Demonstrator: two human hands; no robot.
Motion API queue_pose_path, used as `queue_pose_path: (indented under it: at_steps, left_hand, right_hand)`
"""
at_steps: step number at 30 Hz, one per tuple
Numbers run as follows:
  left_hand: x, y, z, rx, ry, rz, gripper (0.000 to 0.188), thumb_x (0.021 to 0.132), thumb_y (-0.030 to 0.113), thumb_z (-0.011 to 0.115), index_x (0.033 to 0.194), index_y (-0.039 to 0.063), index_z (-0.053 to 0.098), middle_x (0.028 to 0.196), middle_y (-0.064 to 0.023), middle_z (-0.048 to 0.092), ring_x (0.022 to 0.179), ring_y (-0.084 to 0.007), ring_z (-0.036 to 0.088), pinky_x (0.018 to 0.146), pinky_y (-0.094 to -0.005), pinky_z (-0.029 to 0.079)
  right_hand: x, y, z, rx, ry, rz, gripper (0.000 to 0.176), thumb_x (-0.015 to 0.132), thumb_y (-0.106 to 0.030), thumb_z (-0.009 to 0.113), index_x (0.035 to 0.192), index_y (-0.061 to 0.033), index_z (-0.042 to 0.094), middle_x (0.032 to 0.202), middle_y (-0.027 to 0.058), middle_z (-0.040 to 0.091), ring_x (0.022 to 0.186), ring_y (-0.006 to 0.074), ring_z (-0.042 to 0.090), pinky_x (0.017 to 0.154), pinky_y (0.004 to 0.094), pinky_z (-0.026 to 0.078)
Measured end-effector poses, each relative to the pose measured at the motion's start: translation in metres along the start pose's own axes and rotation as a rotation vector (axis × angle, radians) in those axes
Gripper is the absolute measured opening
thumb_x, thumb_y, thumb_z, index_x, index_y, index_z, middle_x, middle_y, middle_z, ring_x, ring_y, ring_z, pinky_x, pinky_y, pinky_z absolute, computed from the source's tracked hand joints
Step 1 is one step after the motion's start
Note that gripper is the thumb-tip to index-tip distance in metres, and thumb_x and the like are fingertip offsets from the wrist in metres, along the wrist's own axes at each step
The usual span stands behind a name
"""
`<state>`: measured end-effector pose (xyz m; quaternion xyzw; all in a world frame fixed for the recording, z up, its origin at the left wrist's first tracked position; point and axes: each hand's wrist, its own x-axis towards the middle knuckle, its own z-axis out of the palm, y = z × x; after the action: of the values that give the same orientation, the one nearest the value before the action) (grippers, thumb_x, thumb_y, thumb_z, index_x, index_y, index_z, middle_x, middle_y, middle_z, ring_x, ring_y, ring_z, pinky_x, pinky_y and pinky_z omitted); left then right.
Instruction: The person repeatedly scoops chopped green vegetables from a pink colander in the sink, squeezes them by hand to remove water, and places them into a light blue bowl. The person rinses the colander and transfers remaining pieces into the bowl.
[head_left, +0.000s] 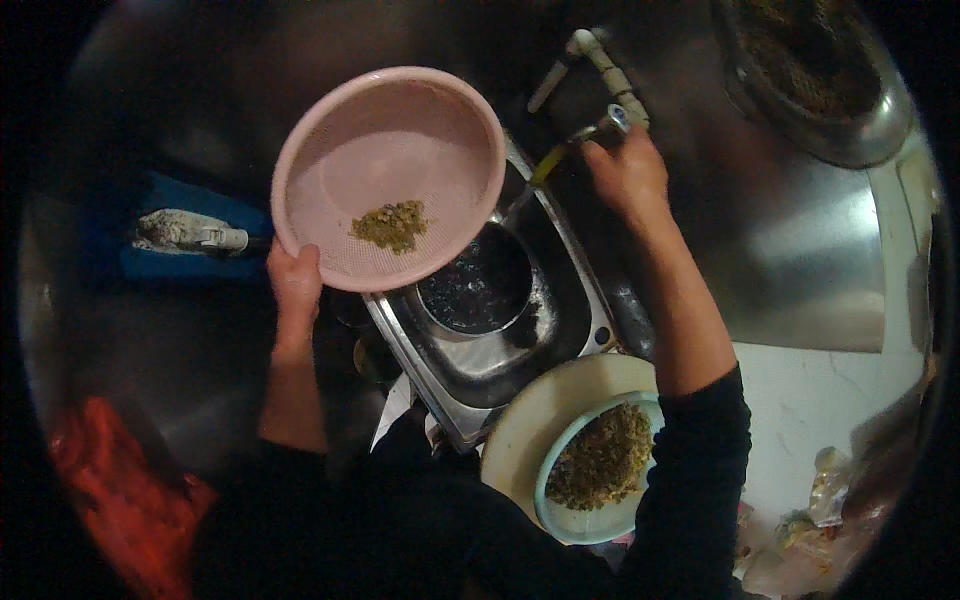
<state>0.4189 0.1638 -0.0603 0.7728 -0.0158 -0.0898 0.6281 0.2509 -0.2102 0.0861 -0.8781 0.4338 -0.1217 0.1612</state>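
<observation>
My left hand (294, 281) grips the lower left rim of a pink plastic strainer basket (394, 161), which tilts over a metal sink (480, 356). A small clump of wet, chopped greenish-brown food (391, 223) lies on its mesh. Over at the back right, my right hand (634, 172) is on a metal faucet (616, 116); its fingertips are partly hidden. A yellow-green hose piece (549, 165) leads from the faucet toward the sink. Under the strainer, a round dark vessel (480, 281) sits in the sink, its contents unclear.
Beside my right forearm, a pale green bowl (551, 517) of chopped greenish-brown food stands in a larger cream basin (517, 427). White pipe (611, 71) rises behind the faucet. A metal basin (832, 146) stands at upper right, a red plastic bag (124, 495) at lower left.
</observation>
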Motion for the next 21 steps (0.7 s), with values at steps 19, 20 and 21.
queue_pose_path:
  at_steps: [19, 20, 21]
  left_hand:
    - [-0.112, 0.101, 0.055, -0.317, -0.468, 0.046, 0.041, 0.080, 0.001, 0.054, 0.120, -0.006, 0.058, 0.101, -0.0058, 0.065, 0.087, -0.0144, 0.061, 0.079, -0.0280, 0.050]
    - [-0.122, 0.107, 0.064, -0.384, -0.547, 0.040, 0.040, 0.082, 0.002, 0.056, 0.122, -0.005, 0.058, 0.101, -0.0050, 0.065, 0.087, -0.0134, 0.061, 0.078, -0.0277, 0.050]
    - [-0.130, 0.112, 0.075, -0.369, -0.538, 0.079, 0.040, 0.083, 0.002, 0.057, 0.122, -0.005, 0.057, 0.103, -0.0058, 0.065, 0.088, -0.0138, 0.061, 0.079, -0.0277, 0.050]
  right_hand:
    - [-0.171, 0.120, -0.061, 1.010, -0.596, 0.199, 0.044, 0.089, -0.031, 0.072, 0.119, -0.0009, 0.059, 0.101, 0.0089, 0.068, 0.084, 0.0191, 0.066, 0.064, 0.0325, 0.055]
    - [-0.186, 0.125, -0.062, 1.085, -0.574, 0.293, 0.045, 0.090, -0.028, 0.072, 0.121, -0.0003, 0.057, 0.102, 0.0104, 0.067, 0.085, 0.0210, 0.067, 0.065, 0.0347, 0.057]
    - [-0.199, 0.129, -0.060, 1.186, -0.568, 0.375, 0.045, 0.090, -0.026, 0.071, 0.123, 0.0002, 0.056, 0.103, 0.0118, 0.067, 0.086, 0.0229, 0.068, 0.067, 0.0368, 0.058]
